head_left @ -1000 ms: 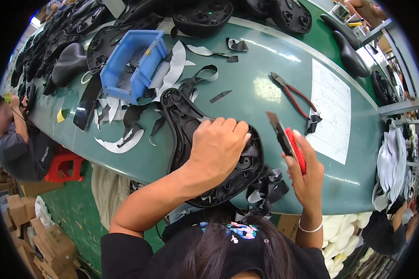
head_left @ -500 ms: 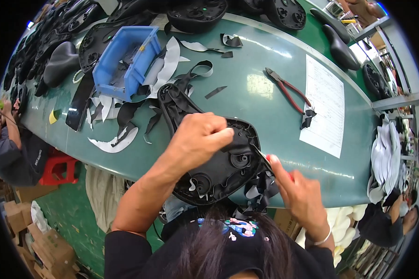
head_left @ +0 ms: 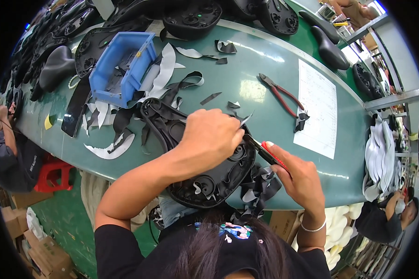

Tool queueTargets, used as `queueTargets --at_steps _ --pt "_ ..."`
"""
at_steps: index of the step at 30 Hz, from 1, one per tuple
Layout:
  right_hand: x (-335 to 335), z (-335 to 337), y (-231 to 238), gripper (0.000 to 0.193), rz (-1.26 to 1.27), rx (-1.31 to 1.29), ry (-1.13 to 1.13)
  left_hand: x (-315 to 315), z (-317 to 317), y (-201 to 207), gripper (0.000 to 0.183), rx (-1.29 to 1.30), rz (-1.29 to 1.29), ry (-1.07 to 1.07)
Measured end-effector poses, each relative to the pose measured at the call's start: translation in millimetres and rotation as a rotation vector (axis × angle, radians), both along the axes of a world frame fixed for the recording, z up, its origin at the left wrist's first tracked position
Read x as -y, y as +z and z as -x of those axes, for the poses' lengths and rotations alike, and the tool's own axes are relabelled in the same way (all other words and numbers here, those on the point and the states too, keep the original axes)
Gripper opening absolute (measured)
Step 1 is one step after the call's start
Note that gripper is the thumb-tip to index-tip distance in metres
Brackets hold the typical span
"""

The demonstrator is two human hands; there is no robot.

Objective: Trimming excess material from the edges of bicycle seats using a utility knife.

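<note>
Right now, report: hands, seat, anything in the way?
Left hand curled over seat, grip hidden. Right hand holding knife at seat's edge. Seat underside up. Scraps beside it.

Saddle (head_left: pixel 222 173) on table (head_left: pixel 344 162), bin (head_left: pixel 108 97) behind left, pliers (head_left: pixel 270 83) behind right; paper (head_left: pixel 317 111) right of pliers

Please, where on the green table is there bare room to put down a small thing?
Bare tabletop lies between the pliers and the scattered scraps; another patch lies between the paper sheet and the right hand. Crowded: around the blue bin and beside the black shell.
</note>
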State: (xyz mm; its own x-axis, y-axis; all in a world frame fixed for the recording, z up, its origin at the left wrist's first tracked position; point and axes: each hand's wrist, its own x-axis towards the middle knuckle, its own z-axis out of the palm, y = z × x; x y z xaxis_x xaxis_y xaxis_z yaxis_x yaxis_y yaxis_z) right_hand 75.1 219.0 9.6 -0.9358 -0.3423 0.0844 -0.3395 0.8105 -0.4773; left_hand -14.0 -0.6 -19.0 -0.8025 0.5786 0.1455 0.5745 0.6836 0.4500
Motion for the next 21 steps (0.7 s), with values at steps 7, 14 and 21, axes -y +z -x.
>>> queueTargets --at_steps 7,14,21 --pt "26.1 -25.9 -2.3 0.056 -0.286 0.063 -0.091 19.5 14.4 6.6 0.027 0.840 -0.920 0.348" --pt "29.3 -30.2 -5.5 0.054 -0.100 0.122 -0.211 39.1 19.5 18.0 0.023 0.946 -1.000 -0.157" --pt "43.4 -45.9 -12.6 0.052 -0.266 0.042 -0.232 46.1 32.8 11.6 0.039 0.896 -2.265 -0.221"
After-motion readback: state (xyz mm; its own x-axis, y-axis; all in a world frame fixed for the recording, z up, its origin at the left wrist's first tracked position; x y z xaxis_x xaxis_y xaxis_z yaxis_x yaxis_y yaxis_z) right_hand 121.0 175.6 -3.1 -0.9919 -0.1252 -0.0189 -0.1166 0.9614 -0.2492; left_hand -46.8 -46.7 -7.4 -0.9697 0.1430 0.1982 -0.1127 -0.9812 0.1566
